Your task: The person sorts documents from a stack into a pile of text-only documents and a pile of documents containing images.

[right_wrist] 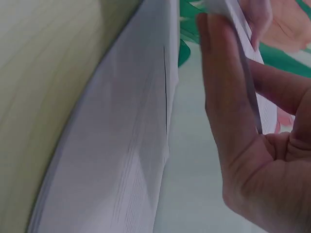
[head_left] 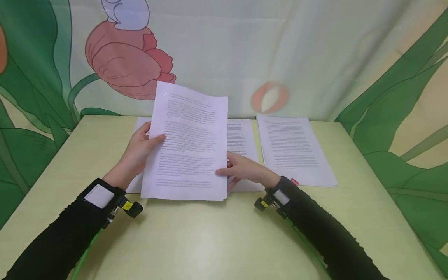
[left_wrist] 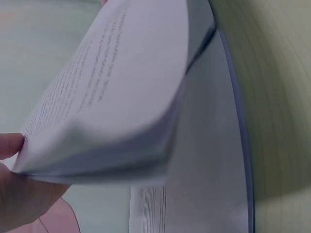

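A sheaf of printed sheets (head_left: 189, 144) is held up, tilted toward me, above the table. My left hand (head_left: 134, 151) grips its left edge, thumb on the printed face. At the lower right edge, my right hand (head_left: 246, 169) pinches the sheaf between thumb and fingers. In the left wrist view the sheaf (left_wrist: 121, 87) bows, and its layered edge shows. The right wrist view has fingers (right_wrist: 226, 82) behind the sheets and the thumb in front. Beneath lies another stack of printed paper (head_left: 243, 136), largely hidden by the raised sheaf.
To the right, a second paper stack (head_left: 292, 151) lies on the pale wooden table (head_left: 210, 237). A small red tag (head_left: 294, 181) shows at its lower edge, near my right wrist. Behind the table hangs a curtain (head_left: 217, 50) printed with plants and flowers.
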The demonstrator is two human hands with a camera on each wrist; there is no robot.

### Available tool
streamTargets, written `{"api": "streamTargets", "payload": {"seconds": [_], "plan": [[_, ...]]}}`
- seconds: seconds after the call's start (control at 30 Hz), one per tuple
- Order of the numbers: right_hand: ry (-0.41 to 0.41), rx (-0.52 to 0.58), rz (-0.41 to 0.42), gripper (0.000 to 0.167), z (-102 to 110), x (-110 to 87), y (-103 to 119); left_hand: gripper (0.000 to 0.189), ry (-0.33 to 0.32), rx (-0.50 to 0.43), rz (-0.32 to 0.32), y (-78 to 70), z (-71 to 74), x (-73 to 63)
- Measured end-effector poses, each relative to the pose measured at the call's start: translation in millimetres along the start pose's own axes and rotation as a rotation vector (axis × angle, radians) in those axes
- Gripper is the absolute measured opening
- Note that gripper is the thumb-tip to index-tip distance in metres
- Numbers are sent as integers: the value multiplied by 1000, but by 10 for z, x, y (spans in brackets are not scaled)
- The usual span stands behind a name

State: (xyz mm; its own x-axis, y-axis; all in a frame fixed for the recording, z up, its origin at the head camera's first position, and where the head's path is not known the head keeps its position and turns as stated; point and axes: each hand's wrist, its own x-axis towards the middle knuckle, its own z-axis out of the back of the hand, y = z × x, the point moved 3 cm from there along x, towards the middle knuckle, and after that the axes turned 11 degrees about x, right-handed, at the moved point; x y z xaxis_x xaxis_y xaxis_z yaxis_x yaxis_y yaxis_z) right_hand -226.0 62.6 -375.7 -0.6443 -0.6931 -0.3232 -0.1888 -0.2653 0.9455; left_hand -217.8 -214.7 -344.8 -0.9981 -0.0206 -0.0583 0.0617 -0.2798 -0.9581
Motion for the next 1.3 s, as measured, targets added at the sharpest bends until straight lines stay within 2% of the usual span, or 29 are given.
{"api": "streamTargets", "payload": {"seconds": [0.1,0.2,0.43,0.5,0.6,0.73,0.83,0.97,1.13,1.2,1.3], "plan": [[11,8,-1,43,-117,131,27,53,-12,126,1,67,123,-3],[1,39,-9,45,-201,269,63,56,8,211,7,164,274,-7],[-18,135,-45,45,-347,585,106,70,151,336,67,397,575,-69],[-29,154,-56,47,-387,656,108,74,154,380,98,452,631,-89],[-42,153,-49,50,-456,761,104,77,111,442,143,523,703,-124],[-81,91,-42,50,-543,876,77,78,58,480,157,597,774,-167],[-129,59,-71,54,-592,906,50,78,53,490,149,644,804,-187],[-187,17,-97,68,-636,888,57,78,60,512,150,717,828,-197],[-251,-141,-107,78,-637,829,82,77,62,533,177,767,823,-179],[-269,-214,-109,77,-622,802,88,77,65,540,179,771,814,-165],[-286,-266,-113,71,-603,767,92,77,71,541,170,774,792,-142]]}}
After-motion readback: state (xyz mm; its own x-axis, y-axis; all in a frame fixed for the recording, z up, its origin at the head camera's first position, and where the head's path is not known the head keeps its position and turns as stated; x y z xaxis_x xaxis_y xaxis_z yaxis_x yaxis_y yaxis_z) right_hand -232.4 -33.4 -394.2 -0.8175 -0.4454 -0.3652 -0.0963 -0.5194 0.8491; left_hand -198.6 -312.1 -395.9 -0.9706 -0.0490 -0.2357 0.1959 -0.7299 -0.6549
